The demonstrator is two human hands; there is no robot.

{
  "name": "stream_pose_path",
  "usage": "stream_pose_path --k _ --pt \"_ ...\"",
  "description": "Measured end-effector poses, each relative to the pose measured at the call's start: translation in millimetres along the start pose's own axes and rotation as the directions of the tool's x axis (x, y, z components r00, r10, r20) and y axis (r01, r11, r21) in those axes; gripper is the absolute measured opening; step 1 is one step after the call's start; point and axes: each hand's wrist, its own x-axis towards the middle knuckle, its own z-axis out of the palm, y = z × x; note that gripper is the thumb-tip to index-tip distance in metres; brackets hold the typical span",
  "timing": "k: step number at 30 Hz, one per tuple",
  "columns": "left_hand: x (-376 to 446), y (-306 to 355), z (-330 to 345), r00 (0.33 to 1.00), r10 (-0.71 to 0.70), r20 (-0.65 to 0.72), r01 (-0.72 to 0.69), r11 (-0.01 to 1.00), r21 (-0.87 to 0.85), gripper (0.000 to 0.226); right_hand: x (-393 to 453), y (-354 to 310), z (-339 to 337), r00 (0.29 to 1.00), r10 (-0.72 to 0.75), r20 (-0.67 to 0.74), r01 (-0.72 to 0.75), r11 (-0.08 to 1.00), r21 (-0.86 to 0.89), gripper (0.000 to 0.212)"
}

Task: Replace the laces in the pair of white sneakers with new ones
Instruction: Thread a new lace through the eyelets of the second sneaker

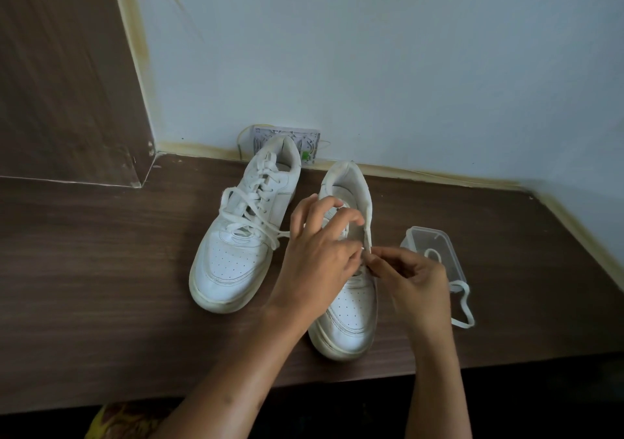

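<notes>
My left hand (315, 249) lies over the lace area of the right sneaker (347, 263), fingers spread and bent, fingertips touching its tongue and eyelet edge; whether that grip holds anything, I cannot tell. My right hand (410, 278) sits just beside it, its grip narrow, thumb and forefinger pinching a bit of white lace (366, 253) at the sneaker's side. The left sneaker (241, 232) stands next to it on the brown counter (101, 269), laced, its loose ends trailing toward my left hand. Right of my hands sits a clear plastic container (435, 253), and a loose white lace (464, 307) hangs from it onto the counter.
</notes>
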Motion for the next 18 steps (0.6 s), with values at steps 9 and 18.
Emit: stream_pose_path --k 9,18 --pt "-1.2 -5.2 6.0 0.985 -0.172 0.026 0.173 0.96 -0.221 0.004 4.5 8.3 -2.0 1.0 0.026 0.004 -0.026 0.999 0.033 0.012" --pt "1.9 -10.1 -1.2 0.988 -0.13 0.083 0.142 0.976 -0.165 0.02 8.2 13.1 3.8 0.993 -0.028 -0.113 0.017 0.995 -0.099 0.009"
